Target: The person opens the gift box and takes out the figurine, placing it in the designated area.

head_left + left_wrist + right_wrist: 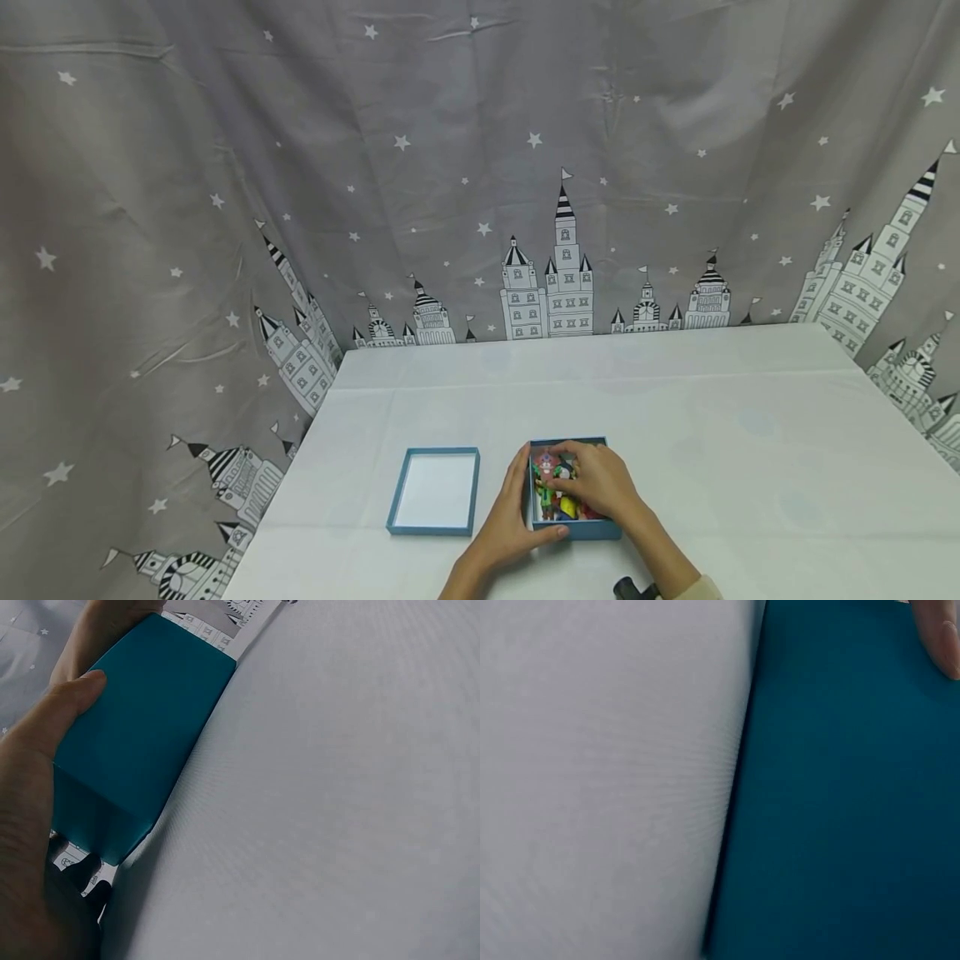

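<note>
An open blue box (573, 529) filled with small colourful pieces (558, 500) stands near the front of the table. My left hand (519, 508) grips its left side, thumb along the near wall; in the left wrist view the thumb (71, 712) lies on the teal box wall (142, 727). My right hand (592, 479) lies over the box with bent fingers reaching down onto the pieces; whether it pinches one is hidden. The right wrist view shows only the teal box wall (840, 795), close up, with one fingertip (939, 641) on it.
The box's blue lid (433, 492) lies upside down, white inside up, just left of the box. A white cloth covers the table (712, 433). A grey curtain (450, 167) with stars and castles hangs behind and to both sides.
</note>
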### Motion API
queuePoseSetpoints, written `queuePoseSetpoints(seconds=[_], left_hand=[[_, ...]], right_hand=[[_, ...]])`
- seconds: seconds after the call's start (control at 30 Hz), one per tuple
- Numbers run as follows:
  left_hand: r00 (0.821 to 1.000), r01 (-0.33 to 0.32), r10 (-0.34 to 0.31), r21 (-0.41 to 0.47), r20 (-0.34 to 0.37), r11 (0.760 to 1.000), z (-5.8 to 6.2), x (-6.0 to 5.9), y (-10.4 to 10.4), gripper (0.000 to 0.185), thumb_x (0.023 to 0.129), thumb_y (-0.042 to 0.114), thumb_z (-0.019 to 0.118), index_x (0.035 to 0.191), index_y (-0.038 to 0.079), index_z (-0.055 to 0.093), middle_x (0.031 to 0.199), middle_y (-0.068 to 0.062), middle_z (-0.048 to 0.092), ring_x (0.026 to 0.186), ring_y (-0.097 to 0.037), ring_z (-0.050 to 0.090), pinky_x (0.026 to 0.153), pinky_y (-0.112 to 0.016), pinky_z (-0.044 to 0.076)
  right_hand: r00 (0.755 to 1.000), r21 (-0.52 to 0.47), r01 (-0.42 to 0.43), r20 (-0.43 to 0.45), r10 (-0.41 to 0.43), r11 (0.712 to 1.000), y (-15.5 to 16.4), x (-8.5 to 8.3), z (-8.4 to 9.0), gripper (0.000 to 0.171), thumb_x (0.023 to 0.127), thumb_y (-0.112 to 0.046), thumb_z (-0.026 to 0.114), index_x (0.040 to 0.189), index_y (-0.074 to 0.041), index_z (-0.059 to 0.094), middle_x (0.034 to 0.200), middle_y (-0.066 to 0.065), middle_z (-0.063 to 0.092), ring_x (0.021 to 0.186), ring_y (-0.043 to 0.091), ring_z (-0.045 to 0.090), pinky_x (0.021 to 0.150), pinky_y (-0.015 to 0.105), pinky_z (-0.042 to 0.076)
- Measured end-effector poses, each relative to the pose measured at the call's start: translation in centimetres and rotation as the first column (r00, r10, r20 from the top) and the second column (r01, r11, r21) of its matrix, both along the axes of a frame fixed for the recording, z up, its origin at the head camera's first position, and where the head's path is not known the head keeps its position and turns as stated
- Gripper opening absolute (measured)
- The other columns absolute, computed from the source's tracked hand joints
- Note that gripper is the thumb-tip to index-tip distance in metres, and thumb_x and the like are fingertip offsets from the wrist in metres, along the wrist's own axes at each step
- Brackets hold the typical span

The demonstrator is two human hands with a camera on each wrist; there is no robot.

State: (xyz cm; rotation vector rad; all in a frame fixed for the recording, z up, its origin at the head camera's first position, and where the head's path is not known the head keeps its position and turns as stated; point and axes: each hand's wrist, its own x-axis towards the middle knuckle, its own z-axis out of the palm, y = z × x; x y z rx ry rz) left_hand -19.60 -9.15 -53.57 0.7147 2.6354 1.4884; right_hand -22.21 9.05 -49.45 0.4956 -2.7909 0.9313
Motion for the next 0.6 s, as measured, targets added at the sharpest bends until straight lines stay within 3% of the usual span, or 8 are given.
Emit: queuePoseSetpoints(seconds=[0.13, 0.27, 0.4, 0.6], left_hand=[[1.0, -0.001, 0.001, 0.002, 0.003, 1.0, 0.01, 0.03, -0.02, 0.11, 0.073, 0.044, 0.075, 0.15, 0.018, 0.001, 0.153, -0.01, 0.007, 0.136, -0.036, 0.018, 0.102, -0.059, 0.026], [1.0, 0.0, 0.0, 0.002, -0.006, 1.0, 0.0, 0.04, -0.06, 0.11, 0.073, 0.043, 0.075, 0.149, 0.015, 0.002, 0.153, -0.012, 0.008, 0.135, -0.037, 0.019, 0.101, -0.059, 0.027], [1.0, 0.002, -0.002, 0.006, -0.016, 1.0, -0.05, 0.0, -0.04, 0.11, 0.073, 0.042, 0.075, 0.149, 0.014, 0.002, 0.153, -0.012, 0.008, 0.135, -0.037, 0.019, 0.101, -0.059, 0.027], [1.0, 0.003, -0.003, 0.012, -0.017, 1.0, -0.02, -0.01, -0.05, 0.11, 0.072, 0.041, 0.076, 0.149, 0.013, 0.002, 0.153, -0.012, 0.009, 0.135, -0.037, 0.02, 0.101, -0.059, 0.027]], right_hand=[[1.0, 0.025, 0.01, -0.02, -0.01, 1.0, -0.06, 0.05, 0.02, 0.046, 0.067, -0.04, 0.08, 0.103, -0.013, 0.069, 0.069, -0.004, 0.064, 0.053, 0.004, 0.04, 0.054, 0.026, 0.045], [0.999, 0.038, 0.018, -0.037, -0.017, 0.999, -0.14, 0.11, 0.0, 0.046, 0.067, -0.04, 0.08, 0.103, -0.012, 0.07, 0.052, -0.012, 0.046, 0.047, 0.005, 0.031, 0.045, 0.02, 0.032], [0.998, 0.048, 0.019, -0.056, -0.016, 0.999, -0.16, 0.14, -0.06, 0.046, 0.067, -0.038, 0.08, 0.102, -0.011, 0.07, 0.047, -0.012, 0.034, 0.045, 0.005, 0.026, 0.041, 0.019, 0.023], [0.998, 0.06, 0.021, -0.053, -0.018, 0.998, -0.14, 0.15, -0.12, 0.045, 0.068, -0.04, 0.079, 0.102, -0.012, 0.07, 0.047, -0.012, 0.033, 0.045, 0.005, 0.025, 0.041, 0.019, 0.021]])
